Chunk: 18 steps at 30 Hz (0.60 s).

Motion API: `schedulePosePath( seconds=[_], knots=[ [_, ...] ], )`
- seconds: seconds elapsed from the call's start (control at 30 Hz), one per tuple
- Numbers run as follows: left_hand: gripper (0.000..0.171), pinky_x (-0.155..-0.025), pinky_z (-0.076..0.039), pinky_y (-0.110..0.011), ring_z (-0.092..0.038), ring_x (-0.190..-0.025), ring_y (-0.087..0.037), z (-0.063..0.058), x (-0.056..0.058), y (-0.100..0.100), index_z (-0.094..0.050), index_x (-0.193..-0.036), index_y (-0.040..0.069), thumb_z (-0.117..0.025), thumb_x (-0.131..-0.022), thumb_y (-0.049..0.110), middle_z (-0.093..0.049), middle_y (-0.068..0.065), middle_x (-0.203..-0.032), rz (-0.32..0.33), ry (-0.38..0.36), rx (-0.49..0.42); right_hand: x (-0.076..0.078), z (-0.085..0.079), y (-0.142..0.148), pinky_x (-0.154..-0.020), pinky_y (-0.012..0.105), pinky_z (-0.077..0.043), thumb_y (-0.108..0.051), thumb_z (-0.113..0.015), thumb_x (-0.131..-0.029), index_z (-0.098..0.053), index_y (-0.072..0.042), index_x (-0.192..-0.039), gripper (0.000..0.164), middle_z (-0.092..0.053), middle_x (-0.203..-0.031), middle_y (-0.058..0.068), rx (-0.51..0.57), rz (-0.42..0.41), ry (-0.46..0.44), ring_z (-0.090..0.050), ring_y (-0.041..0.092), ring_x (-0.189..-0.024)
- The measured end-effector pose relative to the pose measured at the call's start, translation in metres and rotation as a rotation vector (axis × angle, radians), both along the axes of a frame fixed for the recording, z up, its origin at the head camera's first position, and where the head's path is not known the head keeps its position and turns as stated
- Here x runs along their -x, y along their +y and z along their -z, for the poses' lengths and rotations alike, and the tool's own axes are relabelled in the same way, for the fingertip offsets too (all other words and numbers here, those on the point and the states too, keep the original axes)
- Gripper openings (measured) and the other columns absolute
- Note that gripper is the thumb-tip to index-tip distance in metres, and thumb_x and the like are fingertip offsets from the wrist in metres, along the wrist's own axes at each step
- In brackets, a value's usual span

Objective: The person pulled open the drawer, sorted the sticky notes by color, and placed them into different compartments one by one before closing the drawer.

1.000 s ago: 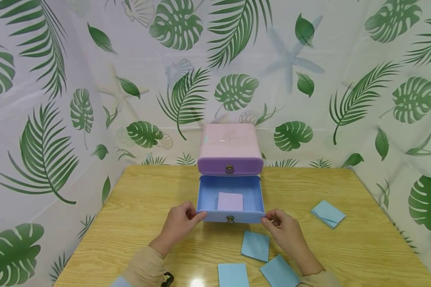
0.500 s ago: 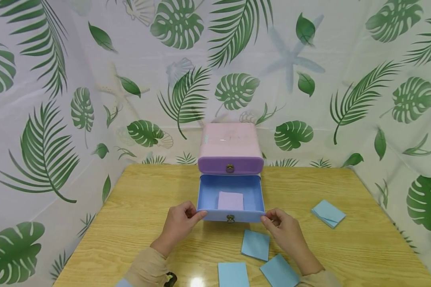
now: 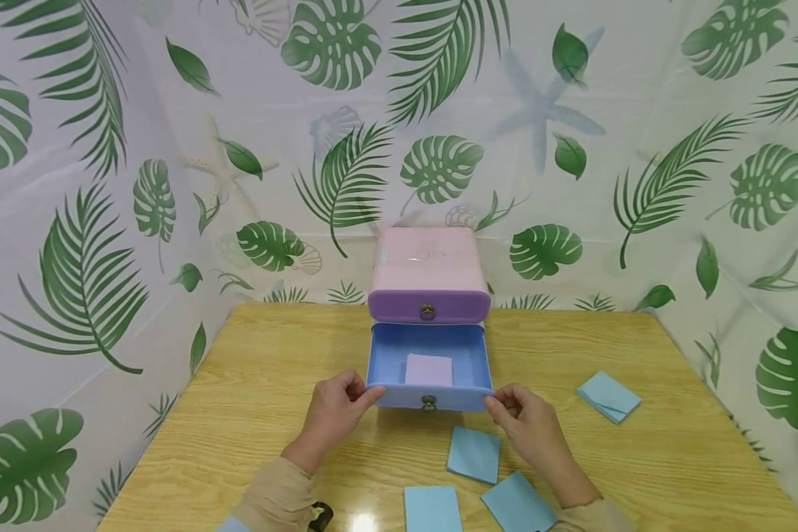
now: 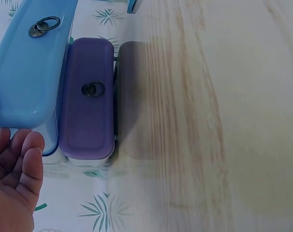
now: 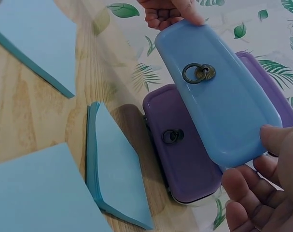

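Observation:
A blue drawer [image 3: 399, 397] stands pulled out from the middle of a small pink-topped drawer cabinet [image 3: 428, 255]. My left hand [image 3: 335, 414] pinches its front left corner, thumb on the rim. At the front right corner, my right hand [image 3: 532, 432] holds it between thumb and fingers. In the right wrist view, the thumb presses the drawer face, with the fingers curled beneath. Inside lies a lilac pad of paper [image 3: 428, 369]. A bronze ring pull [image 5: 199, 72] hangs on the blue front. Below it, a purple drawer [image 4: 86, 121] is closed; above, another purple drawer [image 3: 399, 305] is closed too.
Several light-blue paper pads lie on the wooden table [image 3: 259, 369]: one pad [image 3: 474, 454] just before the drawer, another pad [image 3: 608, 397] off to the right, others by the near edge. Leaf-patterned cloth [image 3: 439, 111] surrounds the table at the back and sides.
Both hands keep their hold on the drawer's front corners, and the drawer stays pulled out. Only the head view shifts slightly.

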<state>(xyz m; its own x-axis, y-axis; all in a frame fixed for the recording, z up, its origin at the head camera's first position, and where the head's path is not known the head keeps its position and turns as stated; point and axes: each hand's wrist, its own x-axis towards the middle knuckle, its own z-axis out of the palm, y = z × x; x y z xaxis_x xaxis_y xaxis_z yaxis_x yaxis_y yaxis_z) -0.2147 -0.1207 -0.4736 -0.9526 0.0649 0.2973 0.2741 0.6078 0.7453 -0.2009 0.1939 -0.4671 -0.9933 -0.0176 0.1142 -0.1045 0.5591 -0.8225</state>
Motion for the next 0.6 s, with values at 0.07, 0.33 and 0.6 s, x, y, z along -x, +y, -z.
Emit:
schedulePosePath(
  seconds=[0.07, 0.33, 0.6],
  knots=[
    [0.04, -0.049, -0.035, -0.023, -0.042, -0.053, -0.009, -0.0006, 0.0002, 0.0006, -0.051, -0.072, 0.02, -0.065, -0.084, 0.055, -0.045, 0.006, -0.059, 0.002, 0.003, -0.011, 0.0004, -0.0008, -0.0002, -0.055, 0.024, -0.047, -0.033, -0.064, -0.093, -0.063, -0.007, -0.094, 0.026, -0.061, -0.078, 0.003, 0.006, -0.001, 0.007, -0.057, 0.014, -0.068],
    [0.038, -0.05, -0.037, -0.024, -0.044, -0.053, -0.01, -0.0075, 0.0006, 0.0038, -0.051, -0.073, 0.019, -0.065, -0.085, 0.053, -0.047, 0.005, -0.06, -0.007, 0.014, -0.03, 0.0048, -0.0002, 0.0011, -0.054, 0.025, -0.048, -0.039, -0.063, -0.093, -0.063, -0.008, -0.094, 0.031, -0.062, -0.077, 0.003, 0.005, 0.005, 0.008, -0.062, 0.022, -0.071],
    [0.04, -0.05, -0.037, -0.024, -0.044, -0.054, -0.01, -0.0063, 0.0047, 0.0044, -0.051, -0.072, 0.018, -0.065, -0.084, 0.054, -0.047, 0.004, -0.06, -0.012, 0.0, -0.041, 0.0094, 0.0053, 0.0026, -0.054, 0.026, -0.049, -0.042, -0.062, -0.093, -0.063, -0.007, -0.094, 0.035, -0.062, -0.079, 0.003, 0.014, 0.003, 0.024, -0.064, 0.026, -0.073]
  ],
)
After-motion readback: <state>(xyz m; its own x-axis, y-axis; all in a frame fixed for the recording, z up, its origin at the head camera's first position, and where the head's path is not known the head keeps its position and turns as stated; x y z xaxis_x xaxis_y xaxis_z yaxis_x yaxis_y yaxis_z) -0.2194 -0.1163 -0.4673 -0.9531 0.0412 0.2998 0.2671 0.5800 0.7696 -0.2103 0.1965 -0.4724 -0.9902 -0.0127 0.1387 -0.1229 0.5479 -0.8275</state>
